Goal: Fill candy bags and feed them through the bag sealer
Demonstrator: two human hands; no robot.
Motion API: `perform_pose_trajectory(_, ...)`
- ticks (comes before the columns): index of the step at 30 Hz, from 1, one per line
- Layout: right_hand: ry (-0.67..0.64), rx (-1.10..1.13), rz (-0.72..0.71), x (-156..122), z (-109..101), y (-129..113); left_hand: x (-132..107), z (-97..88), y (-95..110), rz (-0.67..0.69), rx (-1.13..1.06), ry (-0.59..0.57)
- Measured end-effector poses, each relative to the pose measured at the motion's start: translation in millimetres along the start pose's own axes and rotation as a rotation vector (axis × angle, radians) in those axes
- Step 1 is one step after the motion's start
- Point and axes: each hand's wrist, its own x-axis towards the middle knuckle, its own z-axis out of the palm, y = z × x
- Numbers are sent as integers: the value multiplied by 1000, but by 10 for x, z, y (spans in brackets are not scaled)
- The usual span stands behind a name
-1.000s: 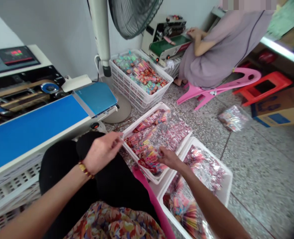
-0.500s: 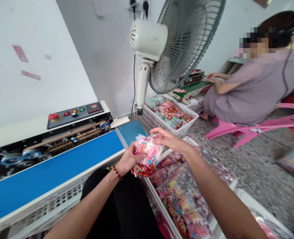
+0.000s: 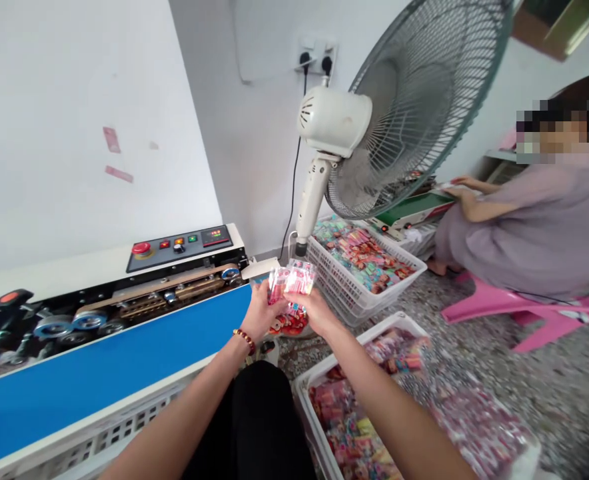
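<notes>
Both my hands hold a clear packet of pink and red sweets in front of me, just past the right end of the sealing machine's blue belt. My left hand, with a bead bracelet at the wrist, grips the packet's left side. Fingers of my right hand are closed on its right side. Below my arms stands a white crate filled with more such packets.
A band sealing machine with a control panel runs along the left. A standing fan rises behind the packet. Another white basket of packets sits by its pole. A person in a lilac dress sits at a second sealer on a pink stool.
My right hand picked a packet out of the crate and both hands raised it. The view swung upward from the floor crates toward the fan and wall.
</notes>
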Motion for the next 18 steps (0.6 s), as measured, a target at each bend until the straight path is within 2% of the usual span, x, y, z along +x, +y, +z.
perform_pose_trajectory(5,35,-108,64,293,7,54,134,-196,-147,-189,-69,-48)
perform_pose_trajectory(9,4,-161,98,413,47,59,197,-351,-188,-357,-62,-13)
perform_pose_trajectory(13,-47,-149,160,521,77,31,346,-426,-254,-551,-23,26)
perform_pose_trajectory(18,-43,-120,227,602,59,24,486,-499,-459,-567,72,56)
